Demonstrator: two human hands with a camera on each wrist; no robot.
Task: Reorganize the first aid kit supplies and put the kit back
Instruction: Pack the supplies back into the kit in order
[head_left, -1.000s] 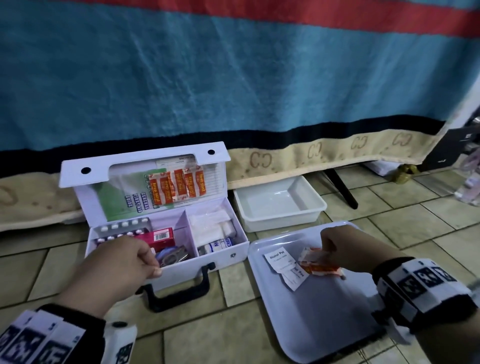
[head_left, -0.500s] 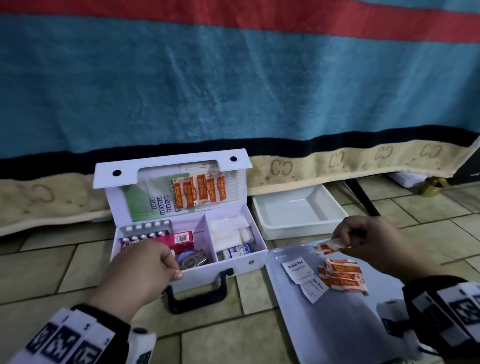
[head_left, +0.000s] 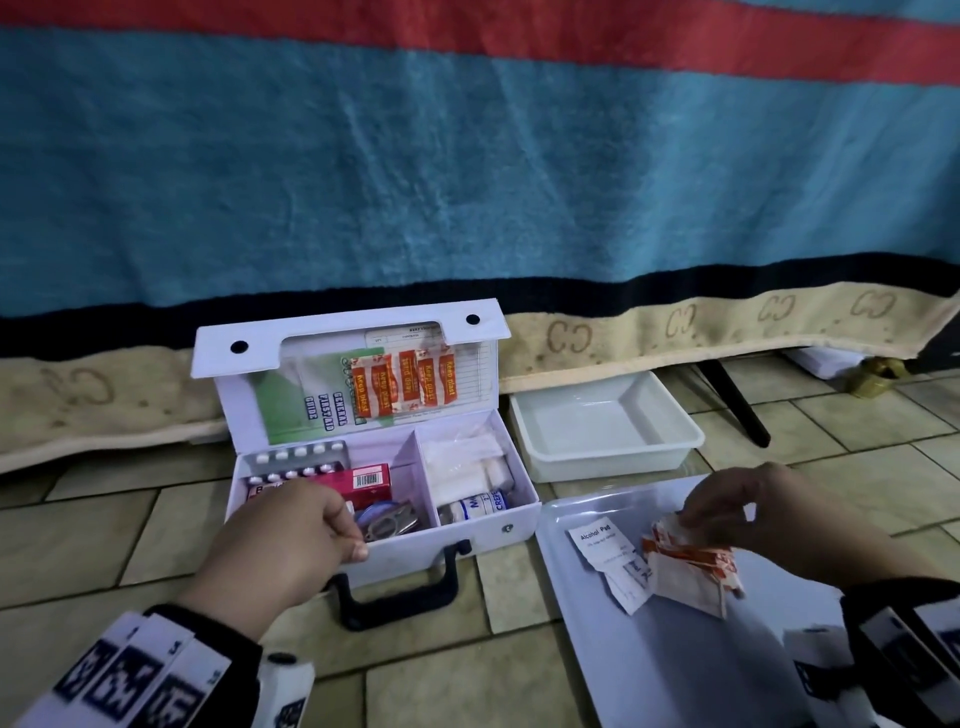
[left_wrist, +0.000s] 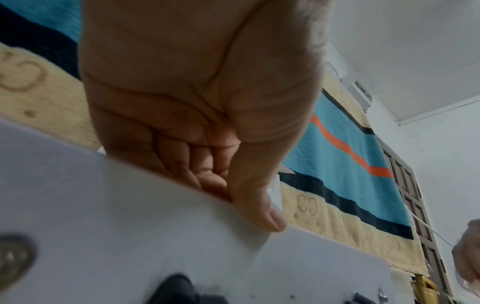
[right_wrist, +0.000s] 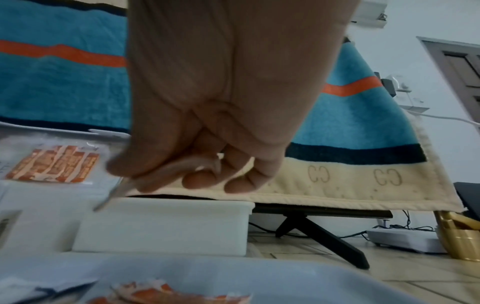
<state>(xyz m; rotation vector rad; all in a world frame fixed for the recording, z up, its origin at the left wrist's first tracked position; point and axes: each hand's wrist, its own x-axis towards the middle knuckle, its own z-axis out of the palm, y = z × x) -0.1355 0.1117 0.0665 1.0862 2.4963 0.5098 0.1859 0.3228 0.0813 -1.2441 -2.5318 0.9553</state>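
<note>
The white first aid kit (head_left: 483, 525) stands open on the tiled floor, with several orange plasters (head_left: 402, 384) tucked in its lid. My left hand (head_left: 353, 535) grips its front wall, thumb outside (left_wrist: 259, 205) and fingers inside. To the right, on a flat white tray (head_left: 675, 665), lie a pile of orange plasters (head_left: 696, 566) and alcohol pad sachets (head_left: 602, 540). My right hand (head_left: 691, 517) pinches one plaster wrapper (right_wrist: 166, 172) between thumb and fingers at the top of the pile.
The kit's left compartment holds blister packs (head_left: 296, 457), a red box (head_left: 363, 478) and scissors (head_left: 387, 522); the right holds gauze (head_left: 462, 462) and a bandage roll (head_left: 475, 506). A white tub (head_left: 602, 421) sits behind the tray. A striped blanket (head_left: 467, 182) hangs behind, with a black stand leg (head_left: 732, 400) beside the tub.
My right hand, which held one plaster raised above the tray, has come down to the pile. The left hand keeps its grip on the kit's front wall.
</note>
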